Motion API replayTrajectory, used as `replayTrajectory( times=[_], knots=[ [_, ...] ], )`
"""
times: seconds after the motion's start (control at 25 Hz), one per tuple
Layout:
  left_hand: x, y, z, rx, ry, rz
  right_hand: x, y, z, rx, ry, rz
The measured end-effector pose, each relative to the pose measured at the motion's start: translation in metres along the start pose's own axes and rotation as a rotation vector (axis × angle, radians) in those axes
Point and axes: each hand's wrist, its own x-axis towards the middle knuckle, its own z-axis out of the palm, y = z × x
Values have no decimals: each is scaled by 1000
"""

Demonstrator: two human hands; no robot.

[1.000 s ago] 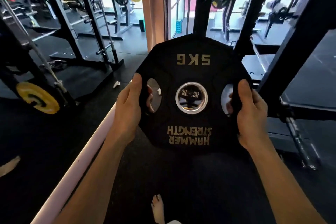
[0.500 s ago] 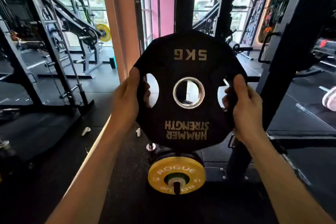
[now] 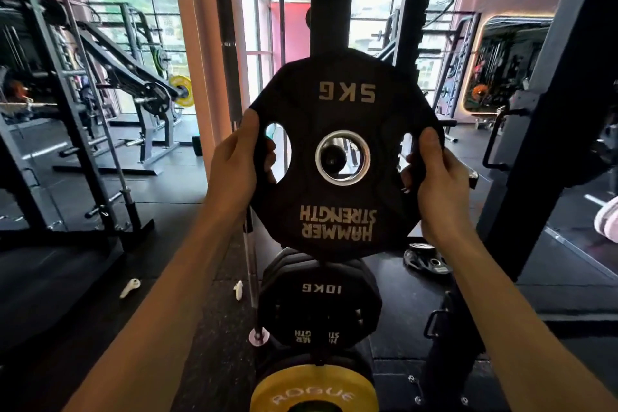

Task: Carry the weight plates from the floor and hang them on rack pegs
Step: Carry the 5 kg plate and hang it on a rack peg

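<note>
You hold the 5 kg plate (image 3: 346, 157) upright in front of the rack post (image 3: 329, 13). Your left hand (image 3: 235, 170) and right hand (image 3: 438, 181) each wrap its rim, fingers curled through the side holes. A peg end (image 3: 332, 160) shows through the centre bore, left of middle. Below on the post hang the 10 kg plate (image 3: 319, 301) and the yellow plate (image 3: 312, 393). Push forward misaligned and the bore rim likely catches the peg, jarring your grip and pinching fingers.

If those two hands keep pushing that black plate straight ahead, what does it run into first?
Probably the rack peg, seen through the centre hole of the 5 kg plate held by the left hand and right hand; depth is unclear.
</note>
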Motion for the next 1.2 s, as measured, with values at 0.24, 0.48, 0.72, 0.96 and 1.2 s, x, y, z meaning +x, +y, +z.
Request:
replayTrajectory(
  times=[0.24, 0.48, 0.72, 0.96, 1.2],
  knots=[
    [35, -36, 10, 84, 24, -35, 34, 32, 10, -110, -10, 1],
    [65, -68, 3, 141, -57, 137, 55, 60, 19, -182, -45, -50],
    [109, -95, 11, 107, -137, 115, 105, 76, 30, -223, -106, -50],
    [151, -118, 20, 174, -140, 139, 145, 100, 40, -237, -123, -36],
    [179, -128, 29, 165, -141, 100, 171, 112, 50, -207, -154, 14]
  ],
)
